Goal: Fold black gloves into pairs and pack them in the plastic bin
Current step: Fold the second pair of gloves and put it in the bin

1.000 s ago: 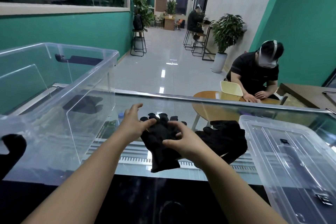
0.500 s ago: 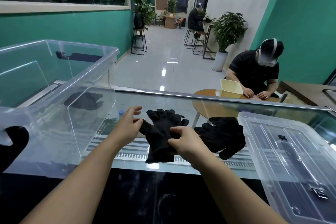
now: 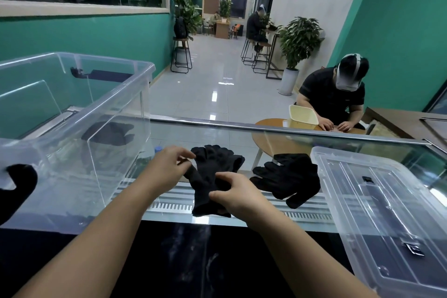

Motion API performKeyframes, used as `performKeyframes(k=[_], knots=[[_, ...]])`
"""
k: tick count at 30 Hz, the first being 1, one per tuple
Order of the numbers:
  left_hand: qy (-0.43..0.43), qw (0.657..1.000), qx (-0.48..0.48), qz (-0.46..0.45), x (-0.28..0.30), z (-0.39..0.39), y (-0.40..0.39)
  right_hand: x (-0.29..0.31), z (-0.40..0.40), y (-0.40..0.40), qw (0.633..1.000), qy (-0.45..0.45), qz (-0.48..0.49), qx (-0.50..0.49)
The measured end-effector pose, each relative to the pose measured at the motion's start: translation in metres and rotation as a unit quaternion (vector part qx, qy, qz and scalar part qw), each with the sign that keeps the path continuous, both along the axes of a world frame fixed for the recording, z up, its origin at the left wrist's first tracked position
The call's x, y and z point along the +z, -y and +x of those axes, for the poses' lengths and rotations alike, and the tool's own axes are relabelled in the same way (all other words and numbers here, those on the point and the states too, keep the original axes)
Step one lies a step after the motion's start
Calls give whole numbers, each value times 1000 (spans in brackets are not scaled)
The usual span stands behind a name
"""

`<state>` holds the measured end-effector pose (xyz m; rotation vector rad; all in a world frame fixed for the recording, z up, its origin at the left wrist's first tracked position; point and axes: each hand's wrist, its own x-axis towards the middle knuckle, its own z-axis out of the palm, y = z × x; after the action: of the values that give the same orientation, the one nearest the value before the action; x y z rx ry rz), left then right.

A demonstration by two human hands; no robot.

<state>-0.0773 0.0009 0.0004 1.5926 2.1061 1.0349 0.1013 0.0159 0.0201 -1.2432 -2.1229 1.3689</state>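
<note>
A stacked pair of black gloves (image 3: pixel 212 172) lies flat on the glass counter, fingers pointing away from me. My left hand (image 3: pixel 167 169) pinches the gloves at their left finger side. My right hand (image 3: pixel 238 192) grips them near the cuff end. A second heap of black gloves (image 3: pixel 290 176) lies just to the right. The clear plastic bin (image 3: pixel 116 113) stands at the left with a folded black pair (image 3: pixel 108 133) inside on its floor.
The bin's clear lid (image 3: pixel 377 203) lies at the right of the counter. A black glove (image 3: pixel 17 184) shows at the far left edge. Beyond the glass counter edge (image 3: pixel 266 128) a person sits at a round wooden table (image 3: pixel 273 138).
The glove pair has been spread flatter on the counter. My left hand went from open beside it to pinching its finger side; my right hand shifted down toward the cuff.
</note>
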Motion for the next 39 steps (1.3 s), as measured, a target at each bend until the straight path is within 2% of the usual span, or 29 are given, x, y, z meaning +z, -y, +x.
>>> performKeyframes(k=[4, 7, 10, 13, 17, 18, 20, 22, 24, 27, 29, 32, 39], knots=[[-101, 989, -78, -75, -1, 8, 10, -2, -1, 0, 998, 32, 58, 3], [-120, 988, -75, -60, -10, 10, 13, -5, 1, -1, 991, 75, 110, -1], [-149, 984, -80, -52, -13, 14, 16, -13, 3, -5, 979, 156, 129, -5], [-147, 978, -125, -76, -13, 24, 19, -13, 3, -12, 960, 226, 166, -13], [-189, 953, -188, -143, -16, 34, 20, -17, 2, -28, 945, 177, 271, -52], [-186, 951, -196, -152, -18, 34, 21, -20, 2, -32, 942, 183, 279, -34], [-128, 961, -200, -140, -20, 32, 23, -29, 5, -38, 933, 234, 273, 14], [-52, 983, -150, -87, -21, 30, 23, -39, 6, -41, 928, 275, 249, 25], [-43, 997, -27, -49, -21, 25, 18, -46, 6, -40, 931, 269, 247, 18], [-75, 983, 125, -112, -15, 20, 6, -47, 5, -39, 936, 237, 261, -17], [-82, 975, 142, -150, -12, 21, -1, -42, 5, -40, 931, 214, 284, -79], [-62, 978, 153, -126, -10, 24, -9, -33, 3, -49, 906, 253, 304, -150], [9, 987, 159, -27, -18, 28, -11, -31, -2, -85, 936, 222, 215, -166]])
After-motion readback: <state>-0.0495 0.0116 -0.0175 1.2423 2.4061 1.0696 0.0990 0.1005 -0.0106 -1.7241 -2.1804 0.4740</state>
